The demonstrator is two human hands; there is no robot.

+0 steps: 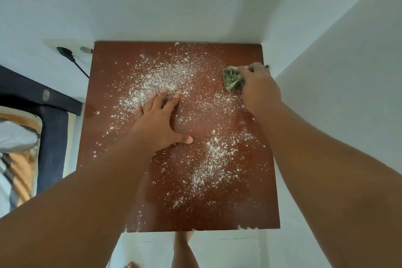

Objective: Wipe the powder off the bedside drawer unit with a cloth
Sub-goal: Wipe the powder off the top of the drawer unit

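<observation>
Apparently pressing, right hand [258, 87] clutches cloth [231, 78] on powdered drawer unit [256, 180].

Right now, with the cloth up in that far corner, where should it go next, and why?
Probably sweep the green cloth in the right hand leftward, toward the thick powder beyond the flat left hand; that patch looks unwiped.

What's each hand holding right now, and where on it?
Right hand grips the bunched green cloth at its right side. Left hand holds nothing, flat on the powdered top.
</observation>
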